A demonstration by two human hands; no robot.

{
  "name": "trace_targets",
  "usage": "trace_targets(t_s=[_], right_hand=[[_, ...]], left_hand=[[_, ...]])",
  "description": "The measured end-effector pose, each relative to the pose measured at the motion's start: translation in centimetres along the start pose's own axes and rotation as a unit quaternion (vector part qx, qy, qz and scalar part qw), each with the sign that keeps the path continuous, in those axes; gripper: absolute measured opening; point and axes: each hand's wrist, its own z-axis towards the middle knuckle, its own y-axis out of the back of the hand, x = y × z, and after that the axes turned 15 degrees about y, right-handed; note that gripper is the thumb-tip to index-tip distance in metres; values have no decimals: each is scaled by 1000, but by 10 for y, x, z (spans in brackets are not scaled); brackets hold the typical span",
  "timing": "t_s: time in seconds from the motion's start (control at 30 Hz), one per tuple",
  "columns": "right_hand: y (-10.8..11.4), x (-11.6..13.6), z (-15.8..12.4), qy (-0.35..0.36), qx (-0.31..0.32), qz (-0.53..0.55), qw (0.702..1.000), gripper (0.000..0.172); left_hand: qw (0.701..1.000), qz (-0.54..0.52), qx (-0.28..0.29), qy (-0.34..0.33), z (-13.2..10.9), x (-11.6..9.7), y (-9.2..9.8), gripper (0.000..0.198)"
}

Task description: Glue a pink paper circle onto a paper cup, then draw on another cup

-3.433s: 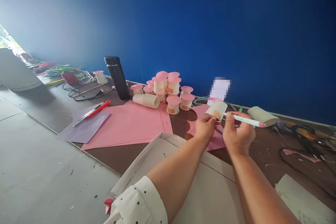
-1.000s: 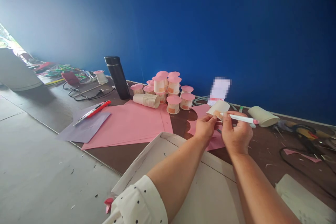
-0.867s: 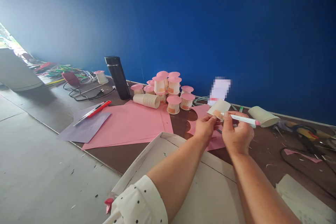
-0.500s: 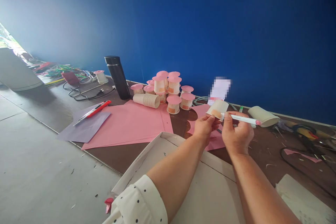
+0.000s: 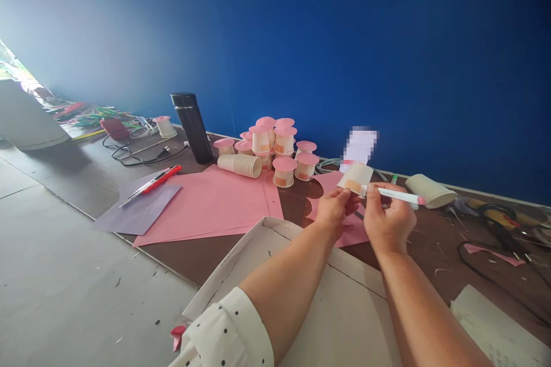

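Okay, head view: left hand (image 5: 334, 211) pinches a paper cup (image 5: 360, 173) by its lower edge between fingers, at 3 o'clock from view centre, over the counter (image 5: 202, 258). Right hand (image 5: 391, 221) fingers clamp a white marker (image 5: 398, 195), tip by the cup's orange patch (image 5: 353, 186). Pink-topped cups (image 5: 284, 175) sit at 9 o'clock.

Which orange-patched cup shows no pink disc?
The cup in the left hand, at the pen's tip; the clustered orange-patched cups wear pink discs.
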Motion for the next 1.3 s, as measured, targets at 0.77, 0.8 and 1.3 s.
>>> trace_targets(t_s=[0.77, 0.8, 1.3], right_hand=[[-11, -22, 4, -448, -92, 415, 787, 38], [-11, -23, 4, -448, -94, 423, 783, 38], [-26, -37, -7, -401, -92, 435, 801, 25]], left_hand=[[988, -20, 144, 48, -15, -1, 2, 15], [988, -15, 142, 49, -16, -1, 1, 15], [990, 21, 121, 65, -19, 8, -9, 22]])
